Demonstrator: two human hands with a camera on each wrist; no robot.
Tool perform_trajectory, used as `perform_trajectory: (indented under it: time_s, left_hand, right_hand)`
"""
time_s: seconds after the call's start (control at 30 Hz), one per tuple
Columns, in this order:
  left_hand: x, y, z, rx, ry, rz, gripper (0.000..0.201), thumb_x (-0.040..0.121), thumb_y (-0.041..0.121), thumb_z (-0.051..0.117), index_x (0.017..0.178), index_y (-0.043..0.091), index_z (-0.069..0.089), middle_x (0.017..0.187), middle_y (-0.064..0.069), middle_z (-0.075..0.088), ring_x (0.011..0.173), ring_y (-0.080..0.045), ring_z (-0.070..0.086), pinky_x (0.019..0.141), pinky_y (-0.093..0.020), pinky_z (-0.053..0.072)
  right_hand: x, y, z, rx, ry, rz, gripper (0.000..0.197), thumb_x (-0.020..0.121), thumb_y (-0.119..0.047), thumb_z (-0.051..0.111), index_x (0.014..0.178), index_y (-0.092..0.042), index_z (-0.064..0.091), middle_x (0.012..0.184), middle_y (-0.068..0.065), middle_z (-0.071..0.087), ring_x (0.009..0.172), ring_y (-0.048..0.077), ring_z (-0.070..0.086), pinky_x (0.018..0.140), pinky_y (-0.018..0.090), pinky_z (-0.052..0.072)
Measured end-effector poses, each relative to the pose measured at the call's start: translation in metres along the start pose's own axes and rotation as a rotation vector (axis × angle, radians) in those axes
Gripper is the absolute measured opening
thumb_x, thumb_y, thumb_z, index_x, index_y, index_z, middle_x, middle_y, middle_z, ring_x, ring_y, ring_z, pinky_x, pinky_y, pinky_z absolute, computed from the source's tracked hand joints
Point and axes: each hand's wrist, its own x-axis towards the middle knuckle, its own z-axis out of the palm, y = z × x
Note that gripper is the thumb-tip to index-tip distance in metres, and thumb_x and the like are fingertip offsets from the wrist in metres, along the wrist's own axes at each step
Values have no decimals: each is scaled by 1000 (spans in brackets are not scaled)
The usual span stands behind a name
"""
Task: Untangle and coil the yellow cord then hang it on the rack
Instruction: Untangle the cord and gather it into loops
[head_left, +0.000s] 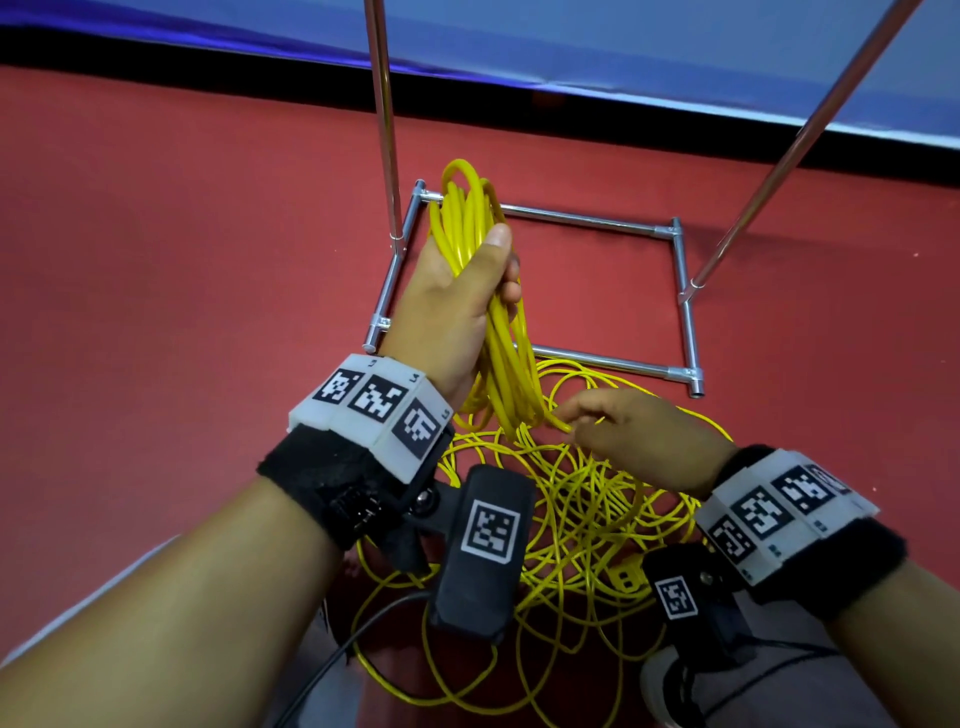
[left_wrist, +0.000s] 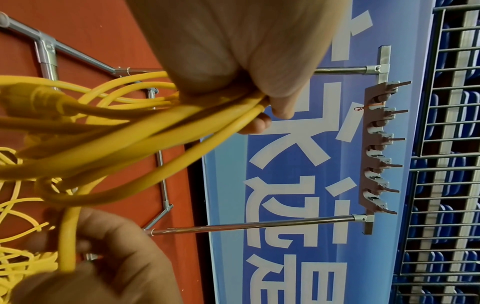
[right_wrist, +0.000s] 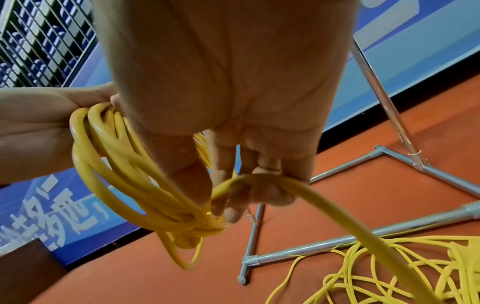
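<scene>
Gripping a bundle of finished loops, the left hand (head_left: 457, 306) holds part of the yellow cord (head_left: 480, 244) upright above the red floor (head_left: 182, 234), thumb pressed across the strands and fingers curled behind them. Just to the right and nearer, the right hand (head_left: 639, 436) pinches a single strand at the bottom of that bundle, fingers bent round it; the right wrist view shows the strand running over those fingers (right_wrist: 259, 193) and down toward the floor.

The rest of the cord lies in a loose tangled heap (head_left: 587, 509) on the floor between the two forearms, spreading toward the near side. A plug end seems to sit in the heap near the right wrist, though it is partly hidden.

By the look of it the cord is light and pliant, with a smooth jacket that could slide through a slack grip. It holds a springy curve, so loops probably want to fan open unless clamped where they cross. The best hold is likely where the left hand already has it, at the middle of the bundle, with the other hand feeding one strand at a time.

Counting: one cord, two hands, one metal rack (head_left: 680, 291) standing on the far side, with two slanted poles rising from its rectangular base. The left wrist view shows one hook bar (left_wrist: 374, 148) at the top, carrying six pegs as far as I can tell.
</scene>
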Motion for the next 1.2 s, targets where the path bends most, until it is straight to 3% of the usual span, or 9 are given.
perform_trajectory:
  time_s: [0.07,0.3,0.37,0.47,0.6,0.73,0.93,1.07,1.2]
  left_hand:
    - [0,-1,-1,18,-4,4,9,101,19,44,93,16,44,72,2,48,57,-5,46,52,-20,38]
    - [1,-2,-1,11,1,-1,8,101,19,43,95,15,44,72,2,47,58,-6,46,54,-22,38]
    - [1,-3,-1,8,-7,3,7,101,18,43,94,16,45,71,2,47,57,-6,46,53,-21,38]
    - [2,-6,-2,34,-27,-1,5,100,17,45,95,15,45,71,2,48,57,-6,47,51,-22,38]
    - [1,-13,-5,115,-101,-43,18,91,24,55,99,11,44,71,3,54,59,-6,54,52,-22,44]
    - [-4,-18,-1,185,-205,-80,10,98,9,46,104,1,44,70,-1,55,56,-4,55,53,-17,45]
    - [-4,-20,-4,317,-202,-22,41,85,25,55,114,-2,47,70,11,63,65,-5,58,67,-24,48]
    - [-7,-24,-9,484,-253,50,55,79,45,59,122,12,50,88,8,59,83,-10,55,89,-41,48]
    - [-7,-28,-14,532,-264,59,51,75,50,57,114,17,53,83,5,62,77,-15,60,86,-46,51]
  right_hand:
    - [-2,-2,2,-96,-29,-101,38,88,2,54,120,-20,58,80,-17,42,68,-20,48,66,2,35]
    - [-4,6,-3,-207,-92,-188,49,97,-3,43,139,-29,42,84,4,56,69,-2,51,61,8,37]
    - [-5,5,-4,-297,-59,-226,44,98,-10,42,137,-28,46,87,-3,54,81,10,52,69,14,37]
    - [-4,-2,-3,-309,152,-382,41,89,-15,43,125,-21,61,83,-9,44,77,5,43,74,20,36]
    - [-5,-14,-12,-215,329,-591,43,81,-14,39,113,-10,68,79,-8,40,72,-4,39,70,3,30]
    - [-6,-21,-18,-241,399,-672,38,82,-10,42,109,-11,68,84,1,51,70,-2,40,72,4,32]
    - [-9,-29,-20,57,398,-642,45,80,1,65,96,-34,40,82,-24,58,70,-4,52,66,7,38]
    - [-8,-32,-20,118,465,-552,34,77,-9,72,78,-28,45,59,-7,48,52,8,36,51,14,33]
    - [-9,-37,-20,269,358,-435,29,78,-4,72,78,-18,47,51,-18,55,44,2,37,49,12,32]
